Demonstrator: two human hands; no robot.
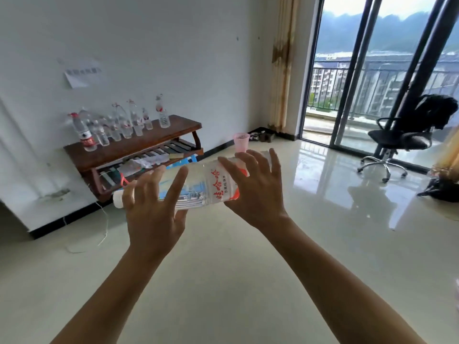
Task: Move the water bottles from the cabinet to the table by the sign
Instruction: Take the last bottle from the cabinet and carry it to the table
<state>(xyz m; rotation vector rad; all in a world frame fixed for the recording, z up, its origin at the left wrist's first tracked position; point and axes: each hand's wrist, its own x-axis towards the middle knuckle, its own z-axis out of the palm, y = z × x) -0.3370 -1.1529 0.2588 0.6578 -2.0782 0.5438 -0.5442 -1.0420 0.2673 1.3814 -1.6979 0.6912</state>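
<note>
A clear water bottle [206,184] with a red-lettered label lies level in front of me, its white cap pointing left. My left hand [154,209] is against its cap end and my right hand [253,187] against its bottom end. Both hands have straight, spread fingers and are seen from the back. Ahead on the left, a low wooden table [154,142] stands under a paper sign [82,75] on the wall. Several water bottles [119,125] stand on the table top. No cabinet is in view.
A pink mesh basket [241,141] stands on the floor right of the table. A black office chair [397,140] stands by the sliding balcony door [347,78], with a dark bag [442,189] at the right edge. A thin cord [104,227] lies on the glossy tiled floor.
</note>
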